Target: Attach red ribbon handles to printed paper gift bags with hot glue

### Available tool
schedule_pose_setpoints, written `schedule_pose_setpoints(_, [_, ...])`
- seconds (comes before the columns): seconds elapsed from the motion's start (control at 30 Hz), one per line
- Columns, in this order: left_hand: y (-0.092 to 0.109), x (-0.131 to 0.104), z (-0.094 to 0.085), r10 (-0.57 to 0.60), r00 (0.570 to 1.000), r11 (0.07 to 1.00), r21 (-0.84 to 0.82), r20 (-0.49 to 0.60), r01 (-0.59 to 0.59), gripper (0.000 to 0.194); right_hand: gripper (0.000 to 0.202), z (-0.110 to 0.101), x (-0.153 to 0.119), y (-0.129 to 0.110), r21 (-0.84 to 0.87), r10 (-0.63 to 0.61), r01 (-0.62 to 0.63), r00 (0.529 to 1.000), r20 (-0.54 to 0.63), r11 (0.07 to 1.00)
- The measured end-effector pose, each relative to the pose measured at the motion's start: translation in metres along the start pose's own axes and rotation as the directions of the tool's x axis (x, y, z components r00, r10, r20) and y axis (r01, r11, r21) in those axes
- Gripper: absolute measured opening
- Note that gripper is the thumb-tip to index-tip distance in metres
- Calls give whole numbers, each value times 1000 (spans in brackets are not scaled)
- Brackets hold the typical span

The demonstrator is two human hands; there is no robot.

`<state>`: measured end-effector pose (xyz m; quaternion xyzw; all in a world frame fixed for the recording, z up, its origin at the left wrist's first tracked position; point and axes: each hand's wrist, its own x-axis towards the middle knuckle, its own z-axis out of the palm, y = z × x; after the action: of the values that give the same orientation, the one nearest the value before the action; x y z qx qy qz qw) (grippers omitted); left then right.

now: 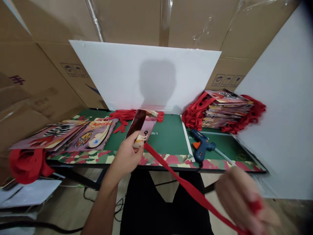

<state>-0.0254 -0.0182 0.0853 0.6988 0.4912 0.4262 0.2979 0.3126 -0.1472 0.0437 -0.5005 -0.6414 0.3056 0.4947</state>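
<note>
My left hand [128, 155] is closed, thumb and fingers pinching the near end of a folded printed card piece [147, 125] with pink and dark glossy panels. A red ribbon [182, 182] starts at that pinched end and stretches down to the right. At the lower right, my right hand [244, 199] is smeared by motion, closed around the ribbon's other end, with some red showing at its fingers. Behind the card, more cut red ribbons [123, 116] lie on the green table top. A dark blue glue gun [202, 147] with an orange trigger rests right of my left hand.
Flat printed pieces [91, 135] lie at left, with red ribbon loops [30, 164] hanging over the edge. A tall stack of printed pieces [227, 112] with red ribbons stands at back right. A white board [122, 75] and cardboard walls [132, 19] enclose the table [168, 138].
</note>
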Motion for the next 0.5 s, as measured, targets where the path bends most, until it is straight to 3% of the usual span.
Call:
schedule_pose_setpoints(0.07, [5,-1,5,20,1000,1000,17,-3,-19,32,61,32,32,-22,147,-6,-50,934,357,988])
schedule_pose_setpoints(0.1, [7,-2,6,19,1000,999,30,-6,-19,35,49,47,50,-32,149,16,-81,917,398,986])
schedule_pose_setpoints(0.2, [8,-6,10,-11,1000,999,31,3,11,40,31,88,104,-46,159,-49,19,981,188,987])
schedule_pose_setpoints(0.3, [8,-12,11,-62,998,998,3,24,62,37,28,115,139,-39,185,-84,65,991,100,981])
schedule_pose_setpoints(0.4, [7,-18,10,-100,995,995,-9,22,100,39,30,127,150,-32,229,-116,94,990,84,969])
schedule_pose_setpoints(0.5, [6,-22,8,-65,998,996,-66,9,65,44,33,132,147,-34,241,-133,105,986,104,965])
